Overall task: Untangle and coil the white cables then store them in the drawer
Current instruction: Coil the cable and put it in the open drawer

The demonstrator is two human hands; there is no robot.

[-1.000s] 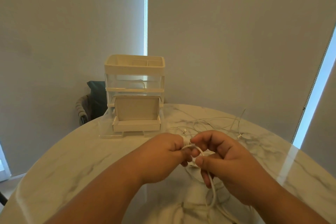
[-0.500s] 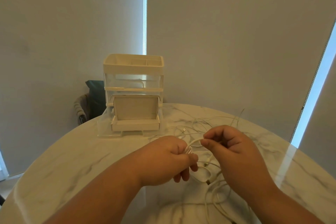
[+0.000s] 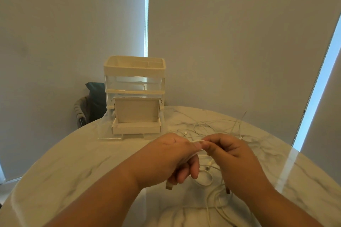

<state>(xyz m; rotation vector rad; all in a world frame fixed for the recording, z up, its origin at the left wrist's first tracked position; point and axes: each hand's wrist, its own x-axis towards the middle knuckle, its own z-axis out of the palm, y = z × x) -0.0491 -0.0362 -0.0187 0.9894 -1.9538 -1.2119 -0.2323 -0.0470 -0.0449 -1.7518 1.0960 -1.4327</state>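
My left hand (image 3: 171,158) grips a white cable wound around its fingers, and a plug end hangs out below the fist. My right hand (image 3: 230,155) pinches the same white cable (image 3: 197,141) just right of the left hand's thumb. More tangled white cables (image 3: 217,127) lie on the marble table behind and under my hands, with loops (image 3: 204,180) near the front. A clear and cream drawer unit (image 3: 134,96) stands at the back, its bottom drawer (image 3: 135,128) pulled out.
The round marble table (image 3: 73,162) fills the lower view. A dark chair (image 3: 90,105) stands behind the table at the left. Grey window blinds form the background. The drawer unit has an open tray on top (image 3: 134,63).
My right hand rose from below the left hand, carrying the cable up and over, and now meets the left hand's thumb at the top. A plug end now hangs below my left fist.
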